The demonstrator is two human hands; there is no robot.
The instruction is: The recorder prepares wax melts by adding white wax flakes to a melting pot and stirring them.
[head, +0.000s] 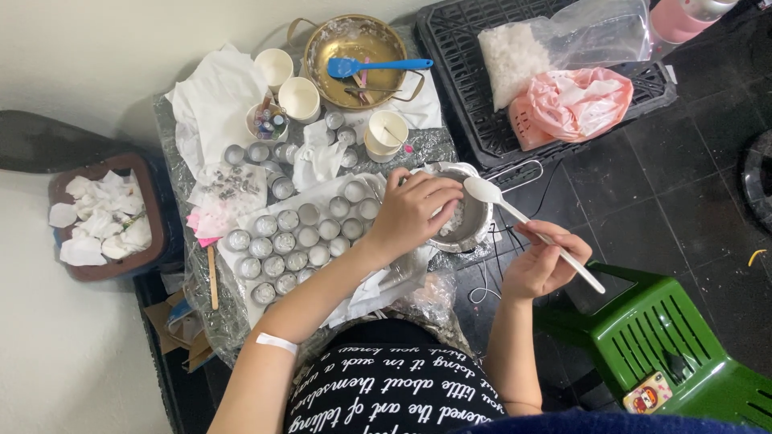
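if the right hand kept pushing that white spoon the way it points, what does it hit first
Probably the left hand, resting over the small metal pot. The white spoon in the right hand already sits above the pot's rim; depth is unclear.

small tins (299, 237) crowd the tabletop, paper cups (299, 98) behind, floor (643, 217) rightward open

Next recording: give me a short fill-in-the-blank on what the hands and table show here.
1. The right hand holds a white ____ by its handle.
2. The left hand rests on the small metal ____.
3. The spatula in the brass bowl is ____.
4. The chair at lower right is ____.

Missing words: spoon; pot; blue; green
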